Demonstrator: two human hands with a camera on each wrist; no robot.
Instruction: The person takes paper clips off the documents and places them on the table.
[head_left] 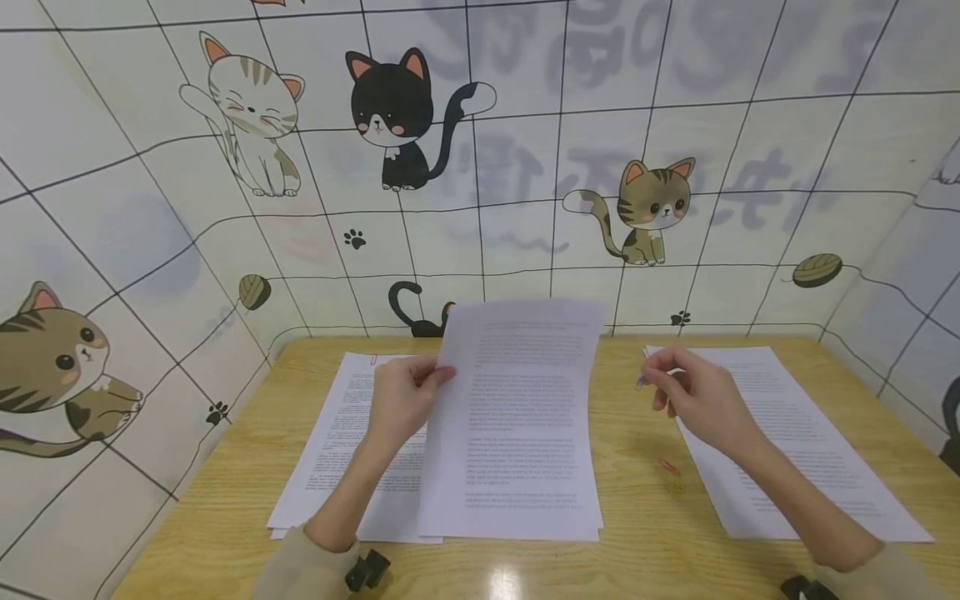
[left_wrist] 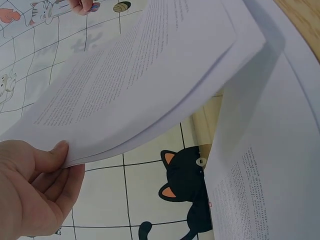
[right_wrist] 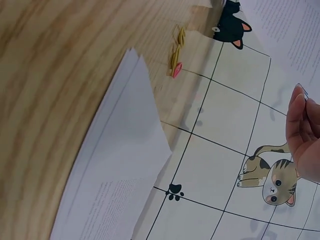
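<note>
My left hand (head_left: 405,396) pinches the left edge of a few printed sheets (head_left: 517,417), which are lifted upright and bend a little. In the left wrist view the thumb lies over the sheets (left_wrist: 135,85) and the fingers are beneath them. To the right of these sheets, apart from them, my right hand (head_left: 693,392) pinches a small paper clip (head_left: 641,382) between thumb and fingertips. A wire end of that clip also shows at the fingertips in the right wrist view. Red (head_left: 669,467) and yellow paper clips (head_left: 675,486) lie on the table below the right hand.
Left on the wooden table (head_left: 217,525) lies a printed stack (head_left: 322,467) with a red paper clip (head_left: 373,360) at its top edge, partly covered by the held sheets. Another printed stack (head_left: 810,450) lies under the right forearm. A cat-patterned wall (head_left: 517,167) closes the back.
</note>
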